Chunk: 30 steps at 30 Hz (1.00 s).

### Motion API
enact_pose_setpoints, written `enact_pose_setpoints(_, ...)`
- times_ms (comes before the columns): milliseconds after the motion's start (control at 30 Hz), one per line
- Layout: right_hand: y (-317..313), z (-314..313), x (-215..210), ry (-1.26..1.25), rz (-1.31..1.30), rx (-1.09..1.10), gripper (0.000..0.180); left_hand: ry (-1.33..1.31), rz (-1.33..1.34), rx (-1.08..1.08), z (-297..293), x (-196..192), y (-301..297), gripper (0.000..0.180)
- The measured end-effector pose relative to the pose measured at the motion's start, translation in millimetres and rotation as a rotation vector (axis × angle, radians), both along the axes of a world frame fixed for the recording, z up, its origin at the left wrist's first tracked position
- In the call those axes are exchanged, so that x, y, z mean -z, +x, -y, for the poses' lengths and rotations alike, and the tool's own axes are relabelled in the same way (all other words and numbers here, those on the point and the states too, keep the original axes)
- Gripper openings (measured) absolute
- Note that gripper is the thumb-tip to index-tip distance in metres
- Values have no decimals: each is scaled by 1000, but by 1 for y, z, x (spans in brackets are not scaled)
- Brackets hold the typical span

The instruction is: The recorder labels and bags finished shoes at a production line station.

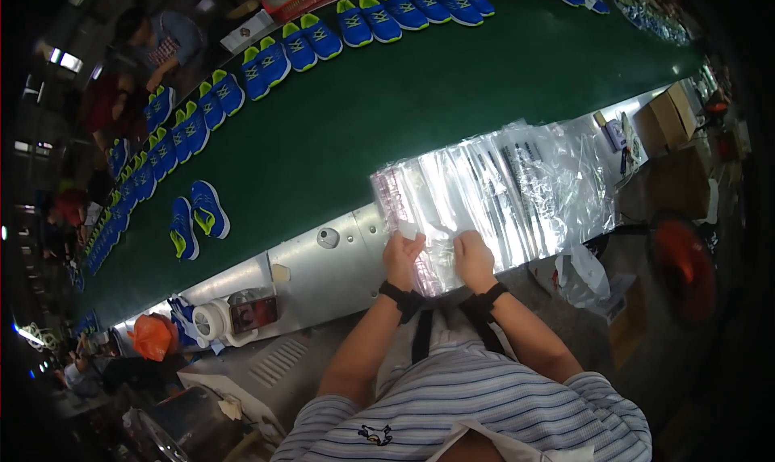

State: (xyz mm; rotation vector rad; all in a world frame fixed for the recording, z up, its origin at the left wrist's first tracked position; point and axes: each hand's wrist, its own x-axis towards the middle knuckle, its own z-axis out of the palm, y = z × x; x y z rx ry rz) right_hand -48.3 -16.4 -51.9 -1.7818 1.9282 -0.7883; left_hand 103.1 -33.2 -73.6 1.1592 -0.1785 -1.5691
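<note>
My left hand [401, 258] and my right hand [473, 258] both pinch the near edge of a clear plastic bag [420, 212] at the left end of a stack. The stack of clear plastic bags [517, 188] lies fanned out on the metal ledge [323, 272] beside a green conveyor belt [387, 115]. Both wrists wear black straps. A pair of blue shoes with yellow-green trim [198, 218] lies alone on the belt to my left.
A long row of blue shoes [323, 38] runs along the belt's far edge, with people seated behind it. A white fan and phone [234, 317] sit at the ledge's left. Cardboard boxes [666, 115] and an orange fan [682, 260] stand on the right.
</note>
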Motion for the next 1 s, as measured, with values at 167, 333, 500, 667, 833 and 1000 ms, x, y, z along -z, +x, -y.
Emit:
enact_pose_setpoints(167,-22,-3,-27,85,446,-93,12,-238,-367,431,17,-17,-9,37)
enact_pose_setpoints(333,-37,-5,-66,8,396,-70,9,29,-259,606,32,-15,-25,30)
enact_pose_setpoints(500,-25,-3,-68,-24,221,-275,12,-82,340,1031,47,-31,-43,20)
enact_pose_setpoints(667,-15,-29,-78,-1,-215,-414,33,206,-302,895,41,-12,-20,45)
enact_pose_setpoints(833,-33,-18,-55,114,-273,-360,28,281,-181,804,27,-78,-5,58)
enact_pose_setpoints(1000,-163,14,-46,66,720,409,27,-122,35,355,-11,-66,38,50)
